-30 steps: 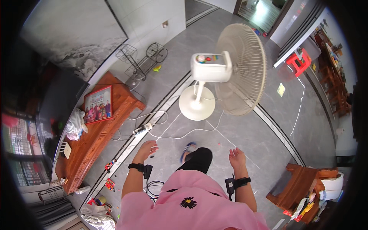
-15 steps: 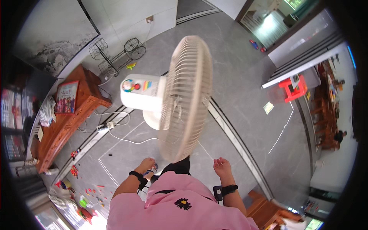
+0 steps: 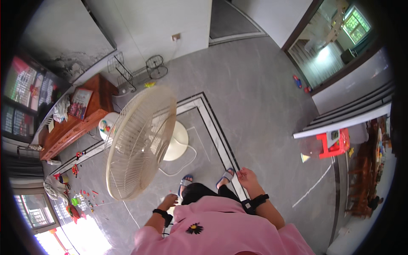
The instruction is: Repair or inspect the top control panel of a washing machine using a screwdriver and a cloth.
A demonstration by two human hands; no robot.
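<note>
My left hand (image 3: 171,199) hangs low beside my shirt, its fingers curled in with nothing seen in them. To the right, my right hand (image 3: 247,178) is held out over the floor, fingers loosely bent and apart, holding nothing. Closest in front of my hands stands a cream pedestal fan (image 3: 140,148) with a round wire cage, facing toward my lower left. Its white round base (image 3: 177,142) rests on the grey tiles, with a white cord looping from it. Neither hand touches the fan. Both my wrists wear black bands.
A carved wooden cabinet (image 3: 72,129) with a framed photo (image 3: 80,103) stands on the left. Small toys (image 3: 85,197) lie scattered at lower left. At right are a red stool (image 3: 333,143) and wooden chairs (image 3: 359,182). A wire bicycle-shaped rack (image 3: 156,67) stands by the far wall.
The fan now appears further left in view and turned more toward lower left, as my view has swung right. My sandalled feet now show. My right hand has turned and curled somewhat.
</note>
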